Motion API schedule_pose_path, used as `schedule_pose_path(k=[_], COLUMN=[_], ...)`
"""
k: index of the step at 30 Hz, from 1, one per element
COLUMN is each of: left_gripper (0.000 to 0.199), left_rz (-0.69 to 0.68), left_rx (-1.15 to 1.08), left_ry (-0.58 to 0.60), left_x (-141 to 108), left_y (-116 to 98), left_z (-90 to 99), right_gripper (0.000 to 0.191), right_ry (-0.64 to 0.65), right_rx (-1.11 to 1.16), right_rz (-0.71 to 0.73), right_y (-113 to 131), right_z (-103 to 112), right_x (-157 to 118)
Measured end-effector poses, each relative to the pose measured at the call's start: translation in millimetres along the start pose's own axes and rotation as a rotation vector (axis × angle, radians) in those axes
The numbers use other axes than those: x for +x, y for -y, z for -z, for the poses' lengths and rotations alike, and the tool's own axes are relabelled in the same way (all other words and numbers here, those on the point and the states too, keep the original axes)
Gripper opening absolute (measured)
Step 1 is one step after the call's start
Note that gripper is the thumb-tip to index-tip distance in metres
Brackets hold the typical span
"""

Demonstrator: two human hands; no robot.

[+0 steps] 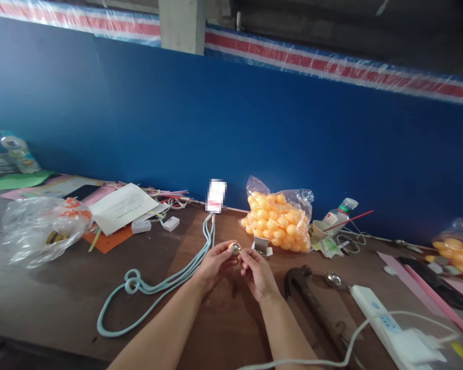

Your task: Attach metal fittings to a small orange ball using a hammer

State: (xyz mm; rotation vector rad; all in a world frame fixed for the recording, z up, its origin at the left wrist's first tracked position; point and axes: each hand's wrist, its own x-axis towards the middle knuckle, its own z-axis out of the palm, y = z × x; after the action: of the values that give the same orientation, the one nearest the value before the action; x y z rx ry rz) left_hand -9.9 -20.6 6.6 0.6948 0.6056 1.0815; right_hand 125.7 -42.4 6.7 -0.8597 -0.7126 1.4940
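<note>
My left hand (218,262) pinches a small round object (235,249) with a shiny silver top and some orange at its edge. Close beside it, my right hand (256,270) has thumb and fingertips pressed together; what they hold, if anything, is too small to make out. Just behind the right hand sits a small open box (261,243) with something silvery in it. A clear bag of orange balls (280,223) stands farther back. Right of my forearm lies a claw hammer (312,303), and a shiny silver piece (333,279) rests beyond it.
A light blue lanyard (165,288) with a white card (216,196) lies to the left. A white power strip (386,321) with a cable is at the right. Papers (123,208), a crumpled plastic bag (42,231) and bottles (345,210) line the back, before a blue partition (231,123).
</note>
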Motion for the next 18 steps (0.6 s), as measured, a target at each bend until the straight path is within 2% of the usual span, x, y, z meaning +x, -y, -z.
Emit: schedule_pose_path(k=[18], left_gripper=[0.043], left_rz=[-0.036], left_rx=[0.054], left_ry=[0.008], left_x=[0.7], left_y=[1.4], left_z=[0.0], right_gripper=[0.018], right_ry=[-0.004], right_rx=[-0.019], right_rz=[0.002], right_y=[0.6], right_z=[3.5], right_x=[1.5])
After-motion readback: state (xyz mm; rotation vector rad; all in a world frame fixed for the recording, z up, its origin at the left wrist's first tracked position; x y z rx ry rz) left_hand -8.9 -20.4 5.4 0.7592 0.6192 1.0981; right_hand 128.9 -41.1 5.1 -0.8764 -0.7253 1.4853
